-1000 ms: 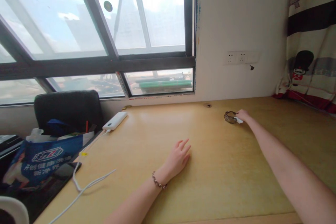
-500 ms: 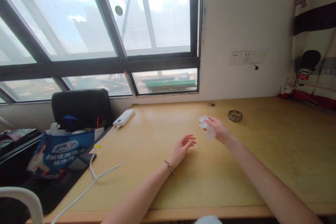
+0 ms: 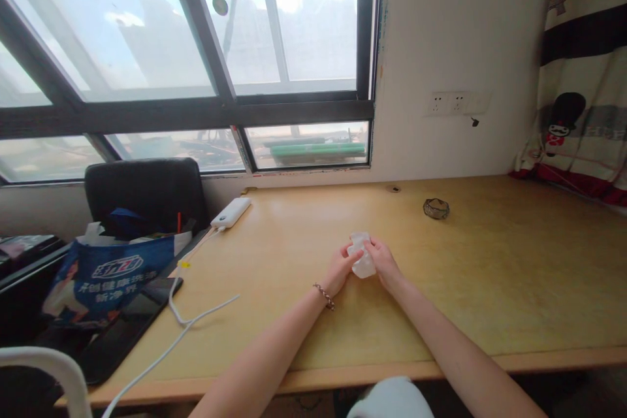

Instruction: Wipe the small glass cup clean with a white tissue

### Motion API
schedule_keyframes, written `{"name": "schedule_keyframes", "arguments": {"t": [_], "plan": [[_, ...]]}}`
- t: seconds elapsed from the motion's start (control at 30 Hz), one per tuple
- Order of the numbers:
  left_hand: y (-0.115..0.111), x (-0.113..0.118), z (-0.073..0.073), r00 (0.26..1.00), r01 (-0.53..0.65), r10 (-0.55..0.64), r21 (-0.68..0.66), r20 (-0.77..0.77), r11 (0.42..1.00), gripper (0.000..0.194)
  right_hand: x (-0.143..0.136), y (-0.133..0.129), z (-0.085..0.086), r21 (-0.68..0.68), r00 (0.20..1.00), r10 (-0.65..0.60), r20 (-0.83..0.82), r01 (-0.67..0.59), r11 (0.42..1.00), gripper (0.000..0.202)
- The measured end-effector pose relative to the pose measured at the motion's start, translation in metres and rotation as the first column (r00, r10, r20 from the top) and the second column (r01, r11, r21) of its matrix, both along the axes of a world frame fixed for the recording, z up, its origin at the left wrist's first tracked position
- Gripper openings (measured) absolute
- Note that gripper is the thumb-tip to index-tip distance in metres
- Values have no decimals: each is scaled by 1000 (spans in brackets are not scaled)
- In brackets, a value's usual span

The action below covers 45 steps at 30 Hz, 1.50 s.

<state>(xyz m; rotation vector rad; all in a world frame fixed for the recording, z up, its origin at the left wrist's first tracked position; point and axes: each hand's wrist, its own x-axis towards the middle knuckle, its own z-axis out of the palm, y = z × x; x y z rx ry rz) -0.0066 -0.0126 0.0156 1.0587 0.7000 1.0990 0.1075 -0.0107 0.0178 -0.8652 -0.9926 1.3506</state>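
A crumpled white tissue [image 3: 363, 266] is held between both hands above the middle of the wooden desk [image 3: 294, 333]. My left hand [image 3: 339, 268], with a beaded bracelet [image 3: 324, 296] at the wrist, grips its left side, thumb on top. From the right, my right hand [image 3: 383, 262] pinches the tissue with thumb and fingers. Some fingertips are hidden behind the tissue. Farther back and to the right of my hands sits a glass ashtray [image 3: 435, 209].
A white power bank [image 3: 231, 213] with a white cable [image 3: 189, 324] lies at the desk's left. Beyond that edge are a blue bag [image 3: 115, 277] and a black chair [image 3: 145, 192]. Windows and a wall socket [image 3: 448, 103] are behind; a curtain [image 3: 563, 91] hangs right.
My right hand has brought the tissue left and nearer to me. My left hand, open and apart before, has closed on the tissue too. The view has shifted slightly.
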Motion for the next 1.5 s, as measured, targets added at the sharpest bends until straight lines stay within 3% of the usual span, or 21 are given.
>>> {"name": "schedule_keyframes", "arguments": {"t": [0.17,0.3,0.4,0.57,0.73,0.93,1.17,1.33,1.5], "plan": [[2,-2,-4,981,-63,73,58,-182,996,35,3,2,-2,-10,997,9,-81,-10,1000,35],[6,-2,-9,976,-160,166,47,-144,986,39,12,6,-2,-63,992,-1,-128,-7,998,35],[9,-3,-9,976,-216,215,-16,-32,976,40,13,6,-2,-81,998,-34,-53,29,996,42],[11,-5,-5,962,-256,266,-139,55,957,44,8,5,-7,80,974,-110,196,96,992,66],[12,-6,-4,962,-245,261,-165,85,955,39,18,12,-16,80,937,-258,234,246,966,28],[14,-9,-6,971,-205,220,-159,88,966,40,28,18,-21,-1,927,-347,143,350,937,28],[12,-10,0,986,-90,108,-138,128,986,39,25,11,-6,-55,964,-260,60,263,963,28],[12,-11,-2,988,-157,157,-124,-8,980,37,20,5,0,-62,991,-112,66,116,991,34],[12,-11,-4,980,-174,167,-64,-104,983,35,21,9,-9,-19,982,-161,96,164,986,34]]}}
